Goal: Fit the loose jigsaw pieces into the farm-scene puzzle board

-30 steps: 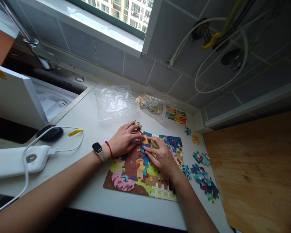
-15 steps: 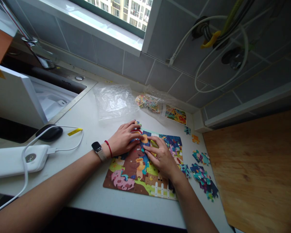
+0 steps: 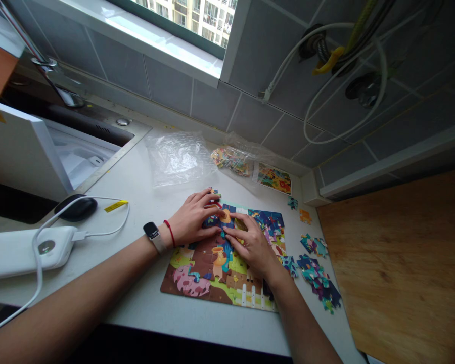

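Observation:
A colourful jigsaw puzzle [image 3: 220, 290], largely joined, lies on the white counter in front of me. My left hand [image 3: 195, 215] rests over its upper left part, fingers spread and stretched out, with the index fingertip on a puzzle piece showing an orange round shape [image 3: 226, 217]. From the right, my right hand [image 3: 252, 240] touches the same area with its fingertips, the fingers apart. Neither hand is closed round anything. Some of the puzzle beneath both hands is hidden. A few pieces [image 3: 214, 191] show just beyond my left fingers.
Loose puzzle pieces [image 3: 316, 273] lie in clusters right of the puzzle, near a wooden board [image 3: 398, 253]. Clear plastic bags [image 3: 178, 159] and a picture card [image 3: 275, 178] lie behind. At left are a white power bank [image 3: 30, 253] with its cable, a black mouse [image 3: 78, 208] and a sink.
My left thumb has shifted slightly up and right, uncovering a bit of the puzzle between thumb and index finger. The right hand has hardly moved. The view has shifted very slightly.

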A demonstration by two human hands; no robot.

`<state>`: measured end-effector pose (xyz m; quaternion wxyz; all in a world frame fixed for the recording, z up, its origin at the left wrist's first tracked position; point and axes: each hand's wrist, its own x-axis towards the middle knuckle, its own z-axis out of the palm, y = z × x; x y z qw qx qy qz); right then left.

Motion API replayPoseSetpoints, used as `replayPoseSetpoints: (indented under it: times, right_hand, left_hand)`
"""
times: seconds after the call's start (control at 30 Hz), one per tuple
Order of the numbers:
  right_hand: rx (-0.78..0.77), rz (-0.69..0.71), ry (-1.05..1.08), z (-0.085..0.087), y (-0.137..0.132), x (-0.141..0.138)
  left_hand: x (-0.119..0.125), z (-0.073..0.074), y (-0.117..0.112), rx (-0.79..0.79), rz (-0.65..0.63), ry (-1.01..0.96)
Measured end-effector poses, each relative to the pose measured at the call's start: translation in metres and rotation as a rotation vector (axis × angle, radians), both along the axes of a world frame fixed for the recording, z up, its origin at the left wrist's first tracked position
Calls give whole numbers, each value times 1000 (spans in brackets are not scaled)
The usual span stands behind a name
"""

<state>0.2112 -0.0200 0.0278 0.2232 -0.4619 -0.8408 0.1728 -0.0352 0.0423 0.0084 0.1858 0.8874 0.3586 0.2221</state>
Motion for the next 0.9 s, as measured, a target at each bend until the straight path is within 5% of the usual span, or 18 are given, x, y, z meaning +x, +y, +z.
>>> replayPoseSetpoints:
  times: [0.33,0.9]
  right_hand:
    - [24,-135,99,8,4,9]
    - [-7,-49,8,1,4,8]
  left_hand:
    - [1,0,-1,-23,-14,4]
    - [3,-1,-4,10,-10,5]
